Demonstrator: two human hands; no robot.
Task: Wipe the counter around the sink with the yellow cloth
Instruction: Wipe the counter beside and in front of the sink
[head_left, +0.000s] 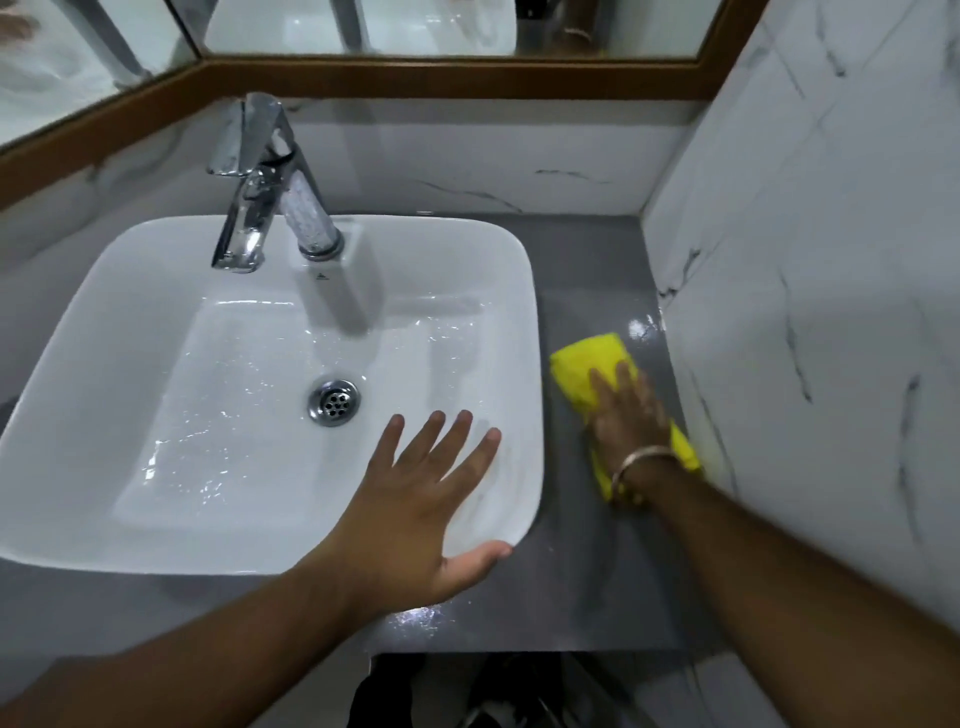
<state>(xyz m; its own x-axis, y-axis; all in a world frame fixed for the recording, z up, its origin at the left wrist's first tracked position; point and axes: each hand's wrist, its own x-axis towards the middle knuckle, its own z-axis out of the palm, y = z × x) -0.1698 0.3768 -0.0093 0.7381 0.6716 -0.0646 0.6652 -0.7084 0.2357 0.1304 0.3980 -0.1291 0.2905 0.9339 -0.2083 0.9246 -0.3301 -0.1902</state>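
A folded yellow cloth (582, 366) lies on the grey counter (571, 561) in the narrow strip between the white sink (524, 291) and the marble side wall. My right hand (631, 415) presses flat on top of the cloth, a metal bangle on the wrist, and covers its middle. My left hand (421, 509) hovers over the sink's near right corner with fingers spread, holding nothing; its thumb touches the sink rim.
A chrome tap (270, 182) stands at the back of the sink, and a drain (334, 401) sits in the wet basin. The marble wall (810, 312) closes the right side. A wood-framed mirror runs along the back. The counter's front edge is near my forearms.
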